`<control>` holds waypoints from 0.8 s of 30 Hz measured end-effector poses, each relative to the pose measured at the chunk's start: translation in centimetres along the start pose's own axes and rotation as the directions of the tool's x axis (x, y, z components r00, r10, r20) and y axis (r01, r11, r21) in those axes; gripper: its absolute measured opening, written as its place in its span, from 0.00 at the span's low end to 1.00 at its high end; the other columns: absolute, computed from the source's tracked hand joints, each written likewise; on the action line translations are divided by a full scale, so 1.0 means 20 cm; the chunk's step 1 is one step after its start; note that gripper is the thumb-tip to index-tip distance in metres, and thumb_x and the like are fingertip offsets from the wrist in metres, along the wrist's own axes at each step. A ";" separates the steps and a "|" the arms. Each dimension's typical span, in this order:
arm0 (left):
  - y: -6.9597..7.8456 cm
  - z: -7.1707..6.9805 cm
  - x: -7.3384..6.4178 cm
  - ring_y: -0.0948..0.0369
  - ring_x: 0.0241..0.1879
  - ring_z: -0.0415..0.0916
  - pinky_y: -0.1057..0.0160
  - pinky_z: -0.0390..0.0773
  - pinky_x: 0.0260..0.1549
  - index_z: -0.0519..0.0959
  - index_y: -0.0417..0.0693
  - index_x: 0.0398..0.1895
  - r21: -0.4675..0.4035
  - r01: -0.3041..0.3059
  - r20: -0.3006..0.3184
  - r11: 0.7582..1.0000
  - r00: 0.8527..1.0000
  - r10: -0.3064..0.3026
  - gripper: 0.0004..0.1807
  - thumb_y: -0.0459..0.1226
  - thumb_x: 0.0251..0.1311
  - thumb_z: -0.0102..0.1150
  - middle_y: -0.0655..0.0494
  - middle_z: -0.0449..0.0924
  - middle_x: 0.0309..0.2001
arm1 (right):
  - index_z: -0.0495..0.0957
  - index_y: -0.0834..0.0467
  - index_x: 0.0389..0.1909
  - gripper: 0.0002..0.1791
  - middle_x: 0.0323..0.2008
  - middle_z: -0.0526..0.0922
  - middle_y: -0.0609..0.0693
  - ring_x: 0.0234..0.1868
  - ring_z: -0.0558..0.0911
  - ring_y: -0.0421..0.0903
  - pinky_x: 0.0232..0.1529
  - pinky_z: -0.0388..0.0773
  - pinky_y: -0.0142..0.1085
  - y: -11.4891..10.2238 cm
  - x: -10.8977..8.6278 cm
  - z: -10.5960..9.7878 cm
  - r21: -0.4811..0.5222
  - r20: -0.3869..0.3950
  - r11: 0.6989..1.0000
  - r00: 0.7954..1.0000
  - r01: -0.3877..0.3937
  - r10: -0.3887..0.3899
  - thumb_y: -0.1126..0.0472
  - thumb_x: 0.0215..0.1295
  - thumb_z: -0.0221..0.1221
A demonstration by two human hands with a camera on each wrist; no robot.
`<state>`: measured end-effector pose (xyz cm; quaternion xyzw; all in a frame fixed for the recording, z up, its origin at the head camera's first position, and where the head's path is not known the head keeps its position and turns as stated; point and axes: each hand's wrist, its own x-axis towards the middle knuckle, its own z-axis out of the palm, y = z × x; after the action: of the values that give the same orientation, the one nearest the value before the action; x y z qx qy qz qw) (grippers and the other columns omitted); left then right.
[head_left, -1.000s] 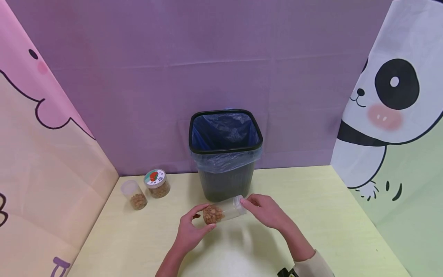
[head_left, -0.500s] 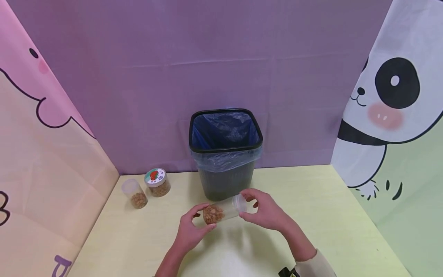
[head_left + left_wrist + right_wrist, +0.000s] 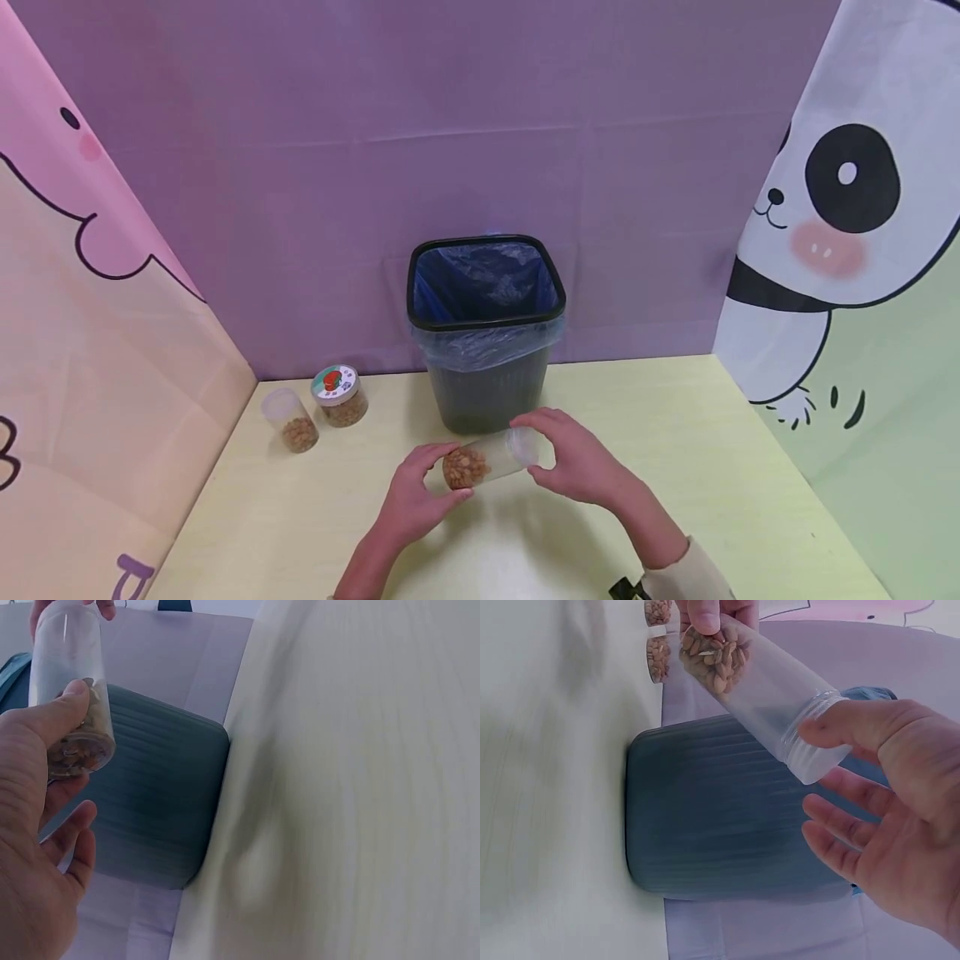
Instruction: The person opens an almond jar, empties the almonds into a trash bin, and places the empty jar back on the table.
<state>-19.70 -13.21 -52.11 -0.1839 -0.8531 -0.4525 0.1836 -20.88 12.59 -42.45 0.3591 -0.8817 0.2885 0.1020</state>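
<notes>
A clear plastic jar (image 3: 497,457) lies tilted in the air between both hands, in front of the bin. Brown nuts (image 3: 718,664), like almonds, are gathered at its bottom end. My left hand (image 3: 416,498) pinches that bottom end between thumb and fingers; the left wrist view shows the thumb (image 3: 64,716) across the jar's side. At the other end, my right hand (image 3: 581,462) holds the ribbed, translucent lid (image 3: 814,754) by its rim. Its thumb and index finger sit on opposite sides, while the remaining fingers (image 3: 840,829) are spread apart from the jar.
A dark bin (image 3: 491,387) lined with a blue bag (image 3: 487,350) stands against the purple backdrop (image 3: 300,208). At the back left of the table (image 3: 300,533) are a clear jar of nuts (image 3: 298,432) and a shorter jar with a printed lid (image 3: 339,396).
My right hand has shifted its finger and thumb around the lid, opening wider and then closing on its rim again. The left hand keeps its hold on the jar bottom.
</notes>
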 end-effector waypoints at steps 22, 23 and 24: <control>0.00 -0.01 -0.03 0.61 0.48 0.70 0.52 0.72 0.35 0.71 0.50 0.53 -0.085 -0.017 0.012 0.996 1.000 0.018 0.31 0.41 0.40 0.69 0.59 0.73 0.49 | 0.67 0.53 0.51 0.32 0.39 0.76 0.39 0.34 0.72 0.34 0.33 0.71 0.32 0.15 -0.05 0.04 0.023 -0.119 0.985 0.978 -0.170 0.171 0.58 0.39 0.63; 0.02 -0.02 -0.03 0.60 0.47 0.70 0.52 0.72 0.35 0.71 0.48 0.53 -0.086 -0.026 0.014 0.996 1.000 0.027 0.31 0.40 0.41 0.69 0.57 0.74 0.48 | 0.67 0.52 0.51 0.32 0.40 0.76 0.39 0.34 0.72 0.34 0.33 0.71 0.32 0.16 -0.05 0.04 0.026 -0.120 0.982 0.974 -0.190 0.191 0.58 0.39 0.63; 0.04 -0.03 -0.03 0.59 0.47 0.70 0.52 0.72 0.35 0.71 0.45 0.53 -0.093 -0.029 0.015 0.995 0.999 0.030 0.31 0.39 0.41 0.69 0.55 0.74 0.48 | 0.68 0.52 0.51 0.31 0.39 0.76 0.39 0.33 0.72 0.35 0.32 0.71 0.32 0.17 -0.06 0.03 0.034 -0.119 0.978 0.970 -0.207 0.210 0.58 0.39 0.63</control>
<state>-18.71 -13.37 -51.60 -0.2086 -0.8299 -0.4871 0.1746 -22.38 14.79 -44.91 0.2473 -0.9035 0.3284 0.1212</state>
